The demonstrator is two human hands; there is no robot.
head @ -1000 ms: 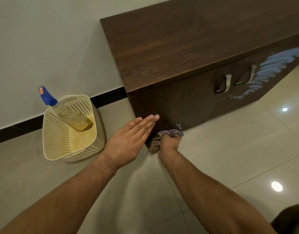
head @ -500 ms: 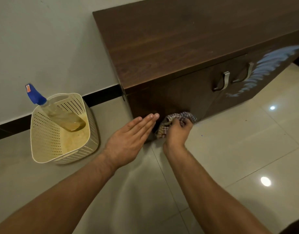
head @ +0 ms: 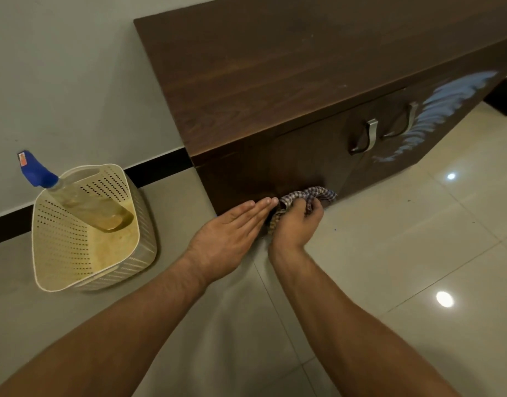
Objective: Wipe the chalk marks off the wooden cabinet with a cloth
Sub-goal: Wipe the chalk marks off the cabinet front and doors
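Rightward along the foot of the dark brown wooden cabinet [head: 275,81], the wiping has shifted since a second ago. Broad pale blue chalk marks [head: 438,110] cover its far door. Left hand [head: 226,236] lies flat, fingers straight, tips at the cabinet's lower corner. Right hand [head: 295,227], fingers curled, bunches the checked blue-and-brown fabric cloth [head: 318,194] against the cabinet's base. Soft, light and limp, the cloth probably needs a full-fist grip to press firmly.
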